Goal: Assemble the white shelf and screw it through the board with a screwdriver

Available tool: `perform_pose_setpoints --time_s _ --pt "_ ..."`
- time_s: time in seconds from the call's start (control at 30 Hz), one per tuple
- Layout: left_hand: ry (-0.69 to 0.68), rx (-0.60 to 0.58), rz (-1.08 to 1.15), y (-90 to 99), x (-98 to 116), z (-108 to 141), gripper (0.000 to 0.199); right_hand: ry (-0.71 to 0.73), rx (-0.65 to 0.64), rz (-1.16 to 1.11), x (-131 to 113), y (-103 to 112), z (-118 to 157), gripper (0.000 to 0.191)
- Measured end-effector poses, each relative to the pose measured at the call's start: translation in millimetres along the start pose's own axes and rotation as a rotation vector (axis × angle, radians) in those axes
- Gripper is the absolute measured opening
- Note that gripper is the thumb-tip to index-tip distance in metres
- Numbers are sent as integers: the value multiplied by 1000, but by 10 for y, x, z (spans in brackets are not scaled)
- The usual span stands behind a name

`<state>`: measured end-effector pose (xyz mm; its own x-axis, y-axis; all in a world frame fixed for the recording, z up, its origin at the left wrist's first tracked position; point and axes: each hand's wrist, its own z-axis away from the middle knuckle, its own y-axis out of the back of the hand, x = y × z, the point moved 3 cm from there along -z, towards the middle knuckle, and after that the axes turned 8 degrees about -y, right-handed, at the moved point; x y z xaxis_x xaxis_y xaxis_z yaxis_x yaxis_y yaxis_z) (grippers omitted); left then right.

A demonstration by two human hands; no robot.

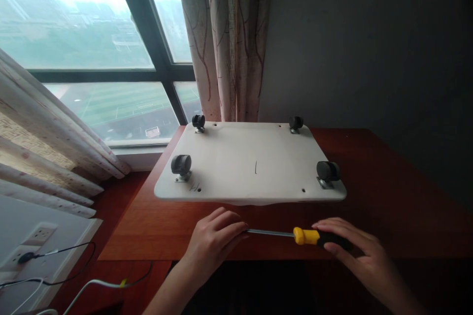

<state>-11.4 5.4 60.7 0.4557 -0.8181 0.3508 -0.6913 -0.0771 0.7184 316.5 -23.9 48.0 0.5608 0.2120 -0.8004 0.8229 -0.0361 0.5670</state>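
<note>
A screwdriver (306,236) with a yellow and black handle lies level between my two hands, above the front part of the table. My right hand (354,246) is closed around the black end of its handle. The fingers of my left hand (218,231) pinch the tip of its metal shaft, so the tip itself is hidden. Just beyond my hands a white board (236,157) rests on the table. Black casters on metal plates stand up near its corners, among them a front left caster (181,164) and a front right caster (327,171). Small dark holes sit near the corners.
The reddish-brown wooden table (388,197) stretches to the right of the board. At the left are a window (121,108), patterned curtains (236,39) and a wall socket (40,234) with a black plug. Cables (99,283) hang below, left of the table's front edge.
</note>
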Motion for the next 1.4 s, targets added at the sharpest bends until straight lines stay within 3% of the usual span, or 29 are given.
perform_pose_setpoints --time_s 0.2,0.37,0.6,0.8,0.93,1.07,1.4 --pt "14 -44 71 -135 17 -54 7 36 80 45 -269 302 -112 33" --pt "43 -11 217 -308 96 -232 8 183 223 143 -816 577 -335 22" --pt "264 28 607 -362 189 -654 14 333 273 191 -1493 930 -777 21" --pt "153 -110 505 -345 179 -1132 11 448 256 376 -1805 1120 -1116 26" --pt "30 -190 273 -420 130 -1398 15 553 249 490 -1949 1135 -1214 27" --pt "2 -205 233 -541 77 -1563 13 608 214 555 -1988 1085 -1309 20" --pt "75 -253 213 -753 10 -1594 9 608 99 593 -1857 973 -1436 17"
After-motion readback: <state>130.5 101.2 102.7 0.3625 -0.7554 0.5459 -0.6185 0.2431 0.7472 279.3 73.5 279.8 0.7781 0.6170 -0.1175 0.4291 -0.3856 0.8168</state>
